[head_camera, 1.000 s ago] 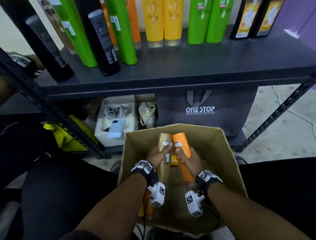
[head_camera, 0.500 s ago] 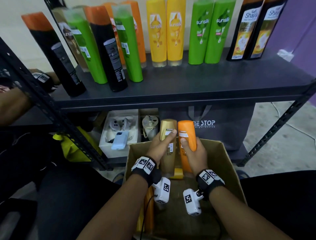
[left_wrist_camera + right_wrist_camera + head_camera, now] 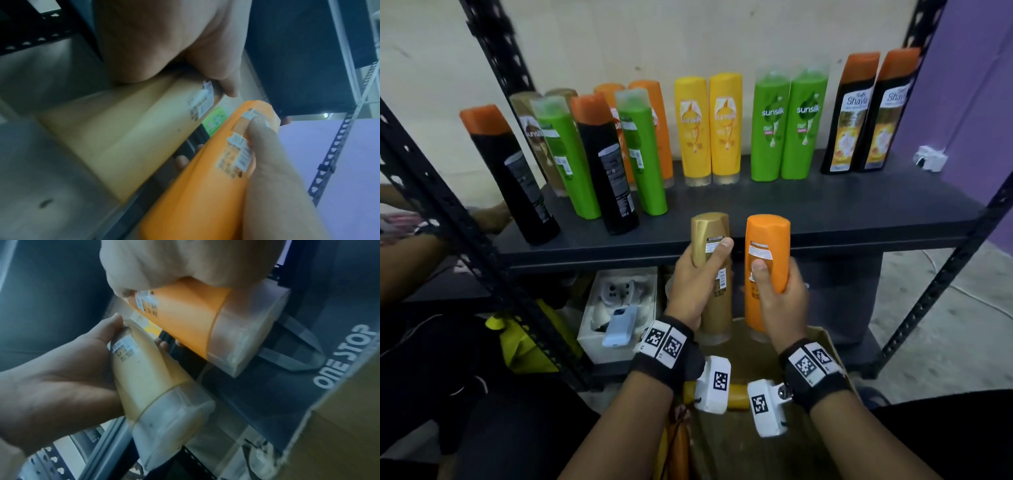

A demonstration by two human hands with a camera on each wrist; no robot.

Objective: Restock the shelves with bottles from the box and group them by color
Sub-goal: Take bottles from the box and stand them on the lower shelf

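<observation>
My left hand grips a gold bottle, held upright with its clear cap down, just in front of the dark shelf. Beside it my right hand grips an orange bottle the same way. Both bottles rise above the cardboard box, whose rim shows below my wrists. In the left wrist view the gold bottle and orange bottle lie side by side. The right wrist view shows the orange bottle and the gold bottle with their clear caps.
The shelf holds several bottles: black, green, gold and orange mixed at the left, a yellow pair, a green pair, a black pair. Bare shelf lies ahead of my hands. A black upright slants at left. A yellow bottle lies in the box.
Both hands have lifted the gold and orange bottles out of the box, up to the shelf's front edge. My view has tilted upward, showing the whole shelf row.
</observation>
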